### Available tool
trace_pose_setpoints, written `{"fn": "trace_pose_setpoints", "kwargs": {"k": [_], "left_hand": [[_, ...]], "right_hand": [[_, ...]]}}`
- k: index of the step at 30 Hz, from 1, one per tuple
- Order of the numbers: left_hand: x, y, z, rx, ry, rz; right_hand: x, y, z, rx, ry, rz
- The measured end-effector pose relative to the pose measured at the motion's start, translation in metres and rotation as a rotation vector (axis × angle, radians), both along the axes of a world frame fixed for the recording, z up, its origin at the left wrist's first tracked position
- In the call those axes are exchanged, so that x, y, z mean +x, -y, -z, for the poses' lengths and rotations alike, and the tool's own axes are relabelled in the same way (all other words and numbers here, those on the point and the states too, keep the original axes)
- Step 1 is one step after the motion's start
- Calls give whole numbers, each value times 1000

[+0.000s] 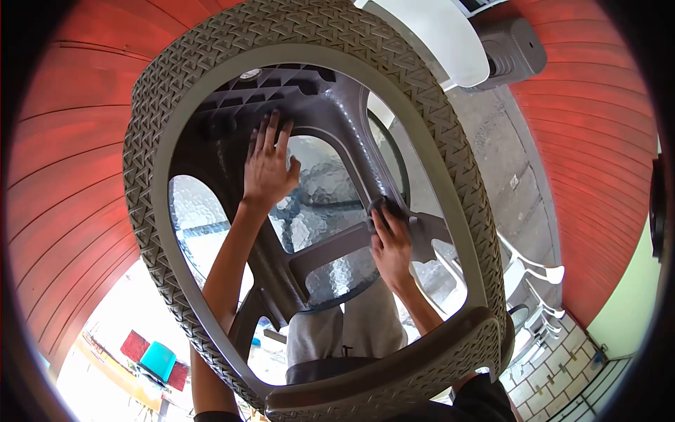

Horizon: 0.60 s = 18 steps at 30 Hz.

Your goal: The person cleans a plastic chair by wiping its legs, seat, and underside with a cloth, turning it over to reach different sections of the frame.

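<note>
The brown chair's frame (450, 133) surrounds both hands (268, 172) (392, 250) reaching inside.

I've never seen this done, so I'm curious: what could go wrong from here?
The brown chair might shift or tip, since the left hand lies open against its underside rather than gripping it.

Rippled glass shows just beyond the chair's openings; a knock from the chair might scratch it.

The right hand has its fingertips at a small dark item I can't identify, and might slip against the chair's plastic edges.
</note>
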State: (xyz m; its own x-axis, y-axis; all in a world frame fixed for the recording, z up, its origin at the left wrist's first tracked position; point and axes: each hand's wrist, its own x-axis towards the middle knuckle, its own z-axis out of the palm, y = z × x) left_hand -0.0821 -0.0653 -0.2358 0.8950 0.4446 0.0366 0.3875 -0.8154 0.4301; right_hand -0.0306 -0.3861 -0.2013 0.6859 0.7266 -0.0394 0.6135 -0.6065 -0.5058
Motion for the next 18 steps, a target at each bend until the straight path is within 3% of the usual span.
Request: {"fn": "trace_pose_setpoints", "kwargs": {"k": [3, 7, 9, 14, 18], "left_hand": [[6, -5, -5, -77, -143, -37], [2, 0, 5, 91, -183, 46], [3, 1, 7, 135, -194, 72], [3, 3, 9, 84, -168, 80], [6, 5, 11, 107, -169, 62]], "right_hand": [[-25, 38, -23, -97, -136, 63], [-51, 64, -20, -180, -191, 40], [-42, 33, -19, -176, -284, 60], [16, -56, 1, -216, -192, -56], [41, -108, 29, -151, 67, -126]]}}
